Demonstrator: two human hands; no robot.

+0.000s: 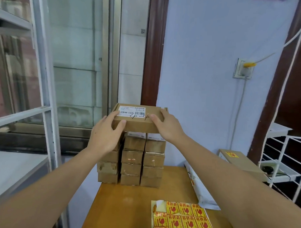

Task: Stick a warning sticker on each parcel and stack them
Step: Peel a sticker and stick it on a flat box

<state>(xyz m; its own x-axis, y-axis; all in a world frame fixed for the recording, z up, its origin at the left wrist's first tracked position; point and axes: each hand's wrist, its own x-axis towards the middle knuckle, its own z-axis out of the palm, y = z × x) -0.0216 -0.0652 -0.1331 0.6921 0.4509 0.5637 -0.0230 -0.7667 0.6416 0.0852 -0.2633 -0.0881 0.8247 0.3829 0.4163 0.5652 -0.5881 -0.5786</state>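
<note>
A flat cardboard parcel [137,119] sits at the top of the stack of small brown boxes [132,158], held between both my hands at the far end of the wooden table [125,207]. Its white shipping label [131,111], printed with a barcode and marked in black pen, faces up. My left hand [105,136] grips the near left corner, thumb laid along the front edge and fingers wrapped around the side. My right hand [166,125] grips the right end, fingers spread over the top face and thumb pressing near the label. The stack below stands in three columns of boxes, several layers high, touching one another.

On the table near me lies a sheet of yellow warning stickers [184,220] with red wine-glass symbols; its upper left corner is bare backing paper. To the right of the stack a white plastic mailer bag [201,188] lies along the table's edge. Beyond it a larger cardboard box [242,165] carries a yellow sticker on its top and rests beside a white wire rack [282,162]. A wall socket [244,69] with a yellow plug sits on the pale wall behind.
</note>
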